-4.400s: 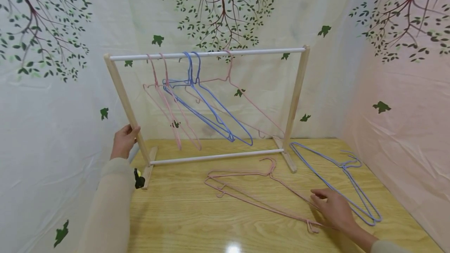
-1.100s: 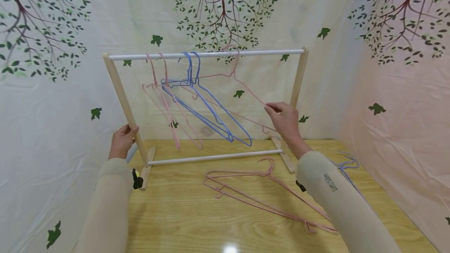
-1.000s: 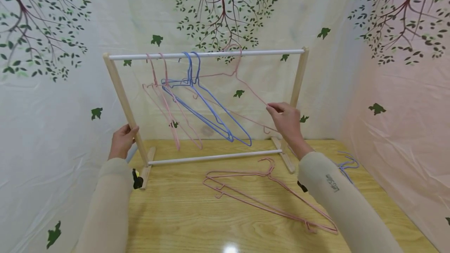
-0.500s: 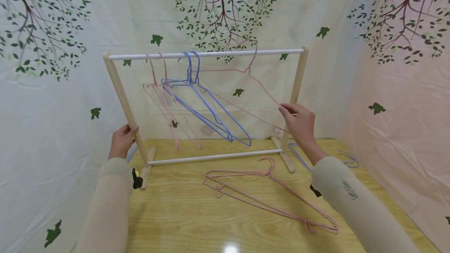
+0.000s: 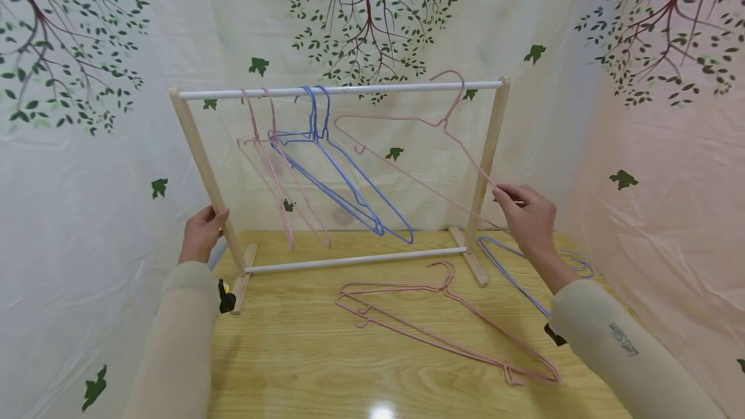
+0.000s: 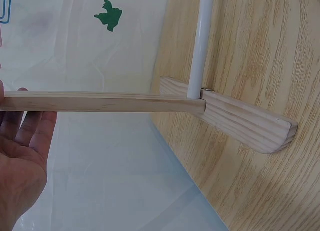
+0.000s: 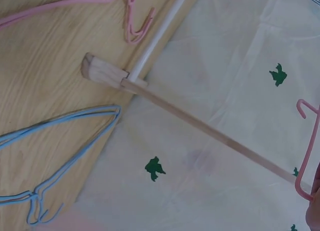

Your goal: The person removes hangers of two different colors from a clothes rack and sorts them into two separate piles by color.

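Observation:
My right hand [image 5: 529, 215] pinches the sloping arm of a pink wire hanger [image 5: 445, 123] near its right end. This hanger's hook rises above the white top rail [image 5: 384, 89]; whether it touches the rail I cannot tell. My left hand [image 5: 202, 235] holds the left wooden post [image 5: 198, 155] of the rack, with fingers behind the post [image 6: 100, 102] in the left wrist view. Further left on the rail hang blue hangers [image 5: 327, 137] and pink hangers [image 5: 256, 134]. Only a sliver of my right hand shows at the right wrist view's edge, beside the pink hanger [image 7: 314, 136].
Pink hangers [image 5: 447, 288] lie together on the wooden table [image 5: 291, 354] before the rack. Blue hangers [image 5: 512, 277] lie at the right, partly behind my right arm. The rack's right post [image 5: 485, 167] stands near my right hand. A printed curtain [image 5: 233, 31] surrounds the table.
My right hand first rises from the table-top hangers to the pink hanger on the rail. It then carries that hanger rightward, its hook now higher above the rail. My left hand keeps still.

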Action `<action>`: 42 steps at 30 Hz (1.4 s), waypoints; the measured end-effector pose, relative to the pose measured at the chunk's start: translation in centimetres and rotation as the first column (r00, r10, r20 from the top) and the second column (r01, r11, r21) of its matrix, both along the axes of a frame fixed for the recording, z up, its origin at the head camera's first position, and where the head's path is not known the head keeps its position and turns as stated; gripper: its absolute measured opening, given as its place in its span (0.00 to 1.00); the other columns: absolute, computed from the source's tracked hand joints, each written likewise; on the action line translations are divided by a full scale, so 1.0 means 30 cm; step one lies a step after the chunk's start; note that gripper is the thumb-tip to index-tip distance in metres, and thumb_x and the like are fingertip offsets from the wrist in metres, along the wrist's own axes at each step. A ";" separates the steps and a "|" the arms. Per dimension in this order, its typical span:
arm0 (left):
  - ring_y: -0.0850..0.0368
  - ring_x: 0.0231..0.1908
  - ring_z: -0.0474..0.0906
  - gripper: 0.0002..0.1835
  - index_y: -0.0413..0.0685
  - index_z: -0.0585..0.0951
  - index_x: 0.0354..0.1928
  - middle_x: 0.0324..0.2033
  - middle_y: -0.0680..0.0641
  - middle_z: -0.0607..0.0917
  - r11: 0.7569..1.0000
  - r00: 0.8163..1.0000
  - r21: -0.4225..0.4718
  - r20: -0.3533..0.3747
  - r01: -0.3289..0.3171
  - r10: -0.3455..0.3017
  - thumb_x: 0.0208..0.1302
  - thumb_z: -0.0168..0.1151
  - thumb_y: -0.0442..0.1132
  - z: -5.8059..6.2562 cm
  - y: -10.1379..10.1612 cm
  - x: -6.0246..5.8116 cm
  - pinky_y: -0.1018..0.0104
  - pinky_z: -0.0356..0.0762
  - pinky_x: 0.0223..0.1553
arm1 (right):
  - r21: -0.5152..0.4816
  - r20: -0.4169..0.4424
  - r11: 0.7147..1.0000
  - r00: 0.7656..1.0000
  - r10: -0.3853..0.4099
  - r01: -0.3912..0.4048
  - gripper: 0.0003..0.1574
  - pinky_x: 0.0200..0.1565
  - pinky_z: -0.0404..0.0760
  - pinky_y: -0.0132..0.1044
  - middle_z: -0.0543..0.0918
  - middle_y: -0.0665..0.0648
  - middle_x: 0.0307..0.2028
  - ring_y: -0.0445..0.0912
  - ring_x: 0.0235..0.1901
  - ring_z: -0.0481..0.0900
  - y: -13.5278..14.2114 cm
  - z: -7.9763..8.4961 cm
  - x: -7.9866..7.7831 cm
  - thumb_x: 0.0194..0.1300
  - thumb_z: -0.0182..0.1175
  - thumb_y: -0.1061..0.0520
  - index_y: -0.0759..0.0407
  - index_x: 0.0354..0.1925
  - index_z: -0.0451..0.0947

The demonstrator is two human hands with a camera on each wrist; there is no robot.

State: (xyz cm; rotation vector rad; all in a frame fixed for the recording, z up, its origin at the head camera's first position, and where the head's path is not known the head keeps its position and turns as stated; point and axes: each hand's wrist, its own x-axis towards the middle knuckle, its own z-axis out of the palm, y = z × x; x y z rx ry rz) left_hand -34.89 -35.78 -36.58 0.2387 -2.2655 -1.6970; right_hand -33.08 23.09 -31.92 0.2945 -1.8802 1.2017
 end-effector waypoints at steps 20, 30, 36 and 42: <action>0.40 0.66 0.64 0.31 0.43 0.59 0.76 0.69 0.34 0.66 1.000 1.000 0.015 0.006 0.002 -0.002 0.78 0.48 0.48 0.000 0.001 -0.005 0.45 0.65 0.66 | 0.073 0.122 0.996 0.991 -0.052 0.043 0.10 0.24 0.74 0.19 0.83 0.34 0.28 0.28 0.27 0.79 0.155 -0.115 0.119 0.63 0.70 0.58 0.65 0.38 0.89; 0.41 0.66 0.65 0.31 0.42 0.60 0.75 0.69 0.34 0.67 1.000 1.000 -0.002 -0.004 -0.003 0.003 0.78 0.48 0.50 -0.005 0.001 -0.004 0.45 0.66 0.66 | 0.143 0.197 0.990 0.979 -0.048 0.020 0.12 0.19 0.73 0.23 0.82 0.30 0.31 0.30 0.28 0.78 0.226 -0.196 0.176 0.65 0.68 0.56 0.64 0.41 0.88; 0.41 0.65 0.65 0.31 0.41 0.61 0.75 0.68 0.33 0.67 1.000 1.000 -0.003 -0.016 -0.003 0.003 0.78 0.48 0.49 -0.002 0.007 0.002 0.45 0.66 0.65 | 0.158 0.213 0.987 0.976 -0.041 0.007 0.13 0.16 0.72 0.26 0.86 0.40 0.31 0.33 0.26 0.79 0.247 -0.233 0.206 0.66 0.68 0.55 0.65 0.41 0.88; 0.41 0.65 0.66 0.31 0.40 0.61 0.75 0.68 0.33 0.68 1.000 1.000 -0.002 -0.022 -0.008 0.008 0.78 0.48 0.48 0.001 0.013 0.010 0.44 0.66 0.65 | 0.191 0.204 0.981 0.979 -0.024 -0.016 0.10 0.18 0.75 0.25 0.88 0.51 0.32 0.32 0.27 0.81 0.256 -0.263 0.218 0.65 0.68 0.58 0.65 0.40 0.88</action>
